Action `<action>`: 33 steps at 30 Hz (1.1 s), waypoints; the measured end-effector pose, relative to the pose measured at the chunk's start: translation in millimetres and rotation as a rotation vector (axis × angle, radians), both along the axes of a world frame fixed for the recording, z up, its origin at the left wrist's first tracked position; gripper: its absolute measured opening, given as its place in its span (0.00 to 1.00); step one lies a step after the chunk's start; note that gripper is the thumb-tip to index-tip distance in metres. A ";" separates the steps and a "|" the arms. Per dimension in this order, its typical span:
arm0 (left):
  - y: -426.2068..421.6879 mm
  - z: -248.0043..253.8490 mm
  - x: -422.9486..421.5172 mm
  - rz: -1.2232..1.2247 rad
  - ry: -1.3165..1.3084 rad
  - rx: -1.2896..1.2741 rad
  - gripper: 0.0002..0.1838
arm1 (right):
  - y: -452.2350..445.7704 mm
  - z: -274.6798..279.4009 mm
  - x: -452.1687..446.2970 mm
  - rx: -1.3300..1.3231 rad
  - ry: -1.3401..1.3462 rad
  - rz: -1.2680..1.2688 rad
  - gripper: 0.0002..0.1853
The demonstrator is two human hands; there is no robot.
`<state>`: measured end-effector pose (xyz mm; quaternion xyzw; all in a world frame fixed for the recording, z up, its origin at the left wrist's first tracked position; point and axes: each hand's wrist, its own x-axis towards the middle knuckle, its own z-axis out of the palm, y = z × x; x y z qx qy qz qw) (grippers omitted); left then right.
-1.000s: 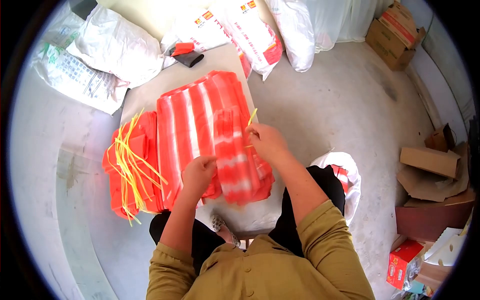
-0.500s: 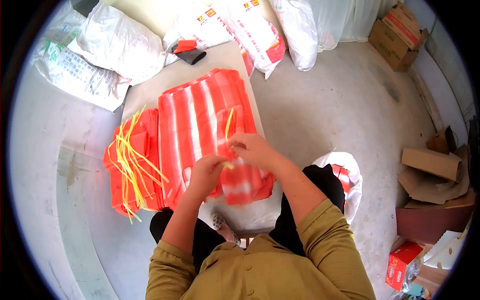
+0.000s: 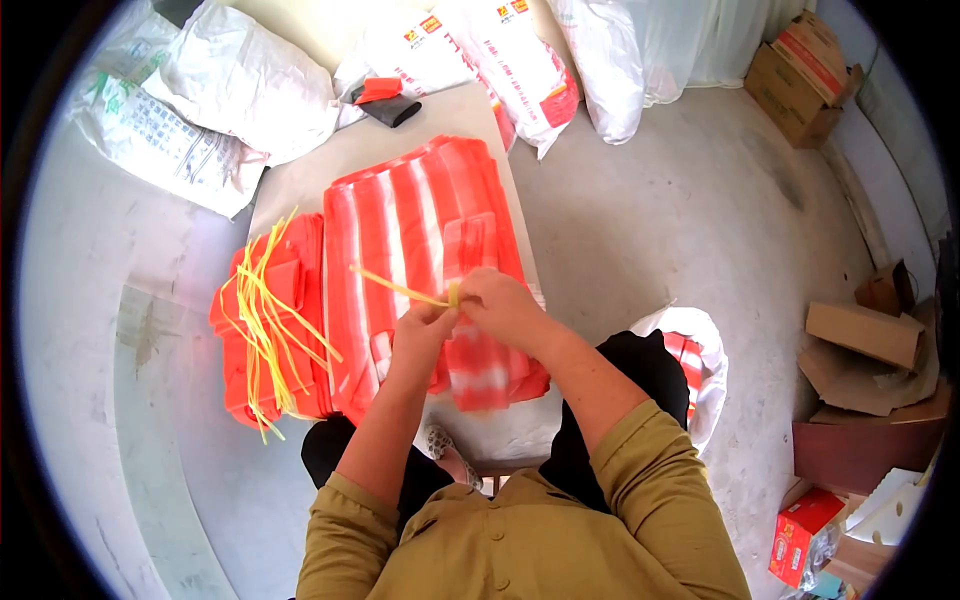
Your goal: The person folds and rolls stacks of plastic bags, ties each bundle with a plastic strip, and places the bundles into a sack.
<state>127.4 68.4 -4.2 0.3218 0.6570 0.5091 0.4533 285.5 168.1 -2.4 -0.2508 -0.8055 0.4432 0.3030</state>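
Over a stack of red-and-white striped plastic sheets or bags (image 3: 385,230), my two hands meet. My left hand (image 3: 422,332) is closed in a pinch on a thin yellow strip (image 3: 395,287), whose free end points up and to the left. Fingers of my right hand (image 3: 500,305) are closed on the same strip, where it makes a small loop near the fingertips. Beneath the hands lies a narrow folded red-and-white piece (image 3: 480,375); the hands partly cover it. Whether the strip goes round this piece I cannot tell.
Left of the stack, more loose yellow strips (image 3: 262,310) lie across a folded red pile (image 3: 230,345). A black and red item (image 3: 388,105) rests at the table's far end. White sacks (image 3: 250,85) stand beyond. An open white sack (image 3: 708,345) is by my right knee; cardboard boxes (image 3: 865,335) lie right.
The yellow strip has swung from pointing upward to pointing left. My hands have come together on it, with the left hand slightly higher and further right.
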 end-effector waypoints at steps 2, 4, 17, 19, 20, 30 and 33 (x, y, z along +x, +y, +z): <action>2.4 -3.7 0.0 0.047 -0.111 0.024 0.10 | -1.2 3.5 0.8 -0.083 -0.019 0.009 0.07; 4.9 -3.4 1.2 0.101 -0.219 0.030 0.08 | -7.4 19.7 4.5 -0.265 -0.035 0.002 0.09; -0.9 -6.7 -3.9 -0.052 0.601 0.233 0.07 | -6.1 -10.4 2.7 0.386 -0.134 -0.091 0.04; -1.5 -2.0 -6.5 -0.077 0.720 0.253 0.08 | -4.4 -13.8 3.9 0.318 -0.095 -0.068 0.04; -0.3 -1.2 -7.2 -0.070 0.692 0.222 0.08 | -1.4 -13.6 4.0 0.250 -0.086 -0.013 0.04; 7.7 3.7 -8.8 -0.006 0.465 0.144 0.10 | -0.4 -0.9 6.5 0.312 -0.082 -0.070 0.08; 5.3 -1.5 -11.6 0.053 0.455 0.182 0.09 | -1.1 -1.4 7.3 0.421 -0.050 -0.123 0.10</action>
